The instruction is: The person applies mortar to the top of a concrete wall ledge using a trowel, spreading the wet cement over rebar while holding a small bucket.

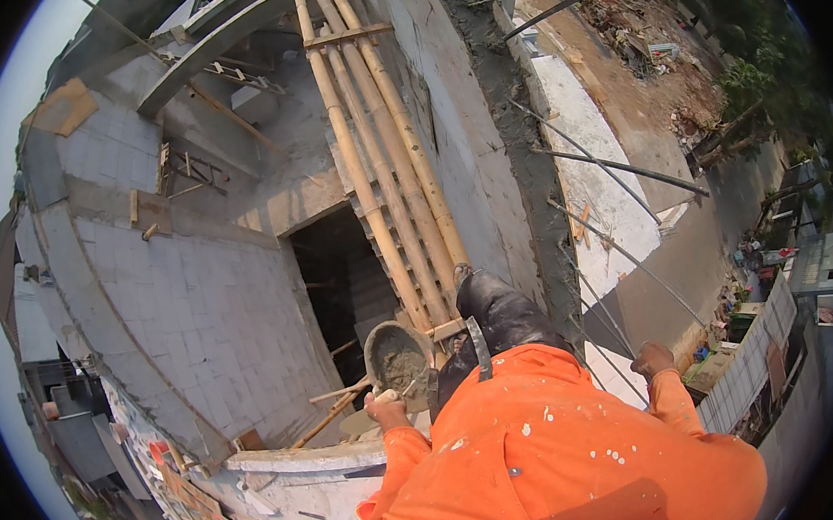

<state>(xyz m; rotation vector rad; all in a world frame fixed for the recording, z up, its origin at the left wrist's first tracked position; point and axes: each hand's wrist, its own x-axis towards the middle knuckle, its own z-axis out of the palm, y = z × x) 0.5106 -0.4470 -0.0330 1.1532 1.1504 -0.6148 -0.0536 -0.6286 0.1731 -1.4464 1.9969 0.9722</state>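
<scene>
My left hand (388, 412) is closed around the pale handle (386, 395) of what looks like a trowel. Its thin metal shank points over a round bucket (376, 350) with wet grey mortar (401, 364) inside. The trowel's blade is hard to make out. Out to the right, my right hand (652, 360) is curled into a fist; whatever it may hold is hidden. Below me, bamboo poles (394, 166) lie side by side as a walkway, crossed by wooden battens. One foot (462, 273) rests on the poles' near end.
Along the right runs a wall top with wet grey mortar (515, 149), and several steel rods (621, 166) stick out from it. A dark opening (336, 274) drops away left of the bamboo. Beyond lie a block wall (182, 322) and a curved concrete beam (217, 39).
</scene>
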